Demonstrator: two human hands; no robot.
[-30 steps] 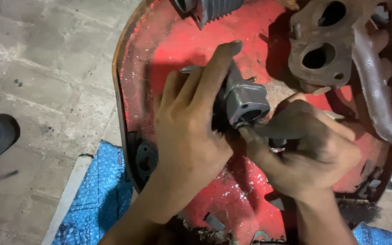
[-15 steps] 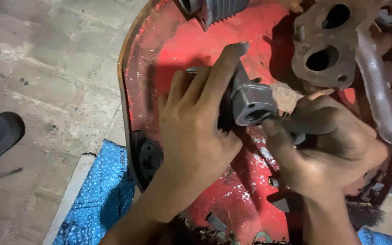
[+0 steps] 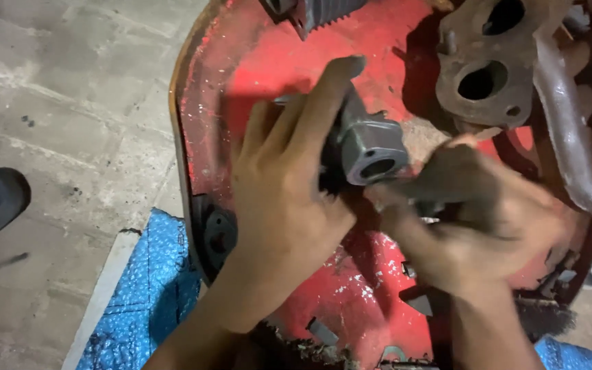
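At centre frame, the left hand [image 3: 289, 205] clutched a grey metal housing [image 3: 371, 147]; the right hand [image 3: 474, 219] was blurred, its grip unclear, so the housing might have slipped onto the red pan [image 3: 268, 75].

Matt grey cast-metal housing [image 3: 371, 147], chipped red-painted steel pan [image 3: 268, 62], rough rusty iron manifold [image 3: 495, 68], crinkled blue plastic sheet [image 3: 145, 288], scuffed concrete floor [image 3: 70, 103].
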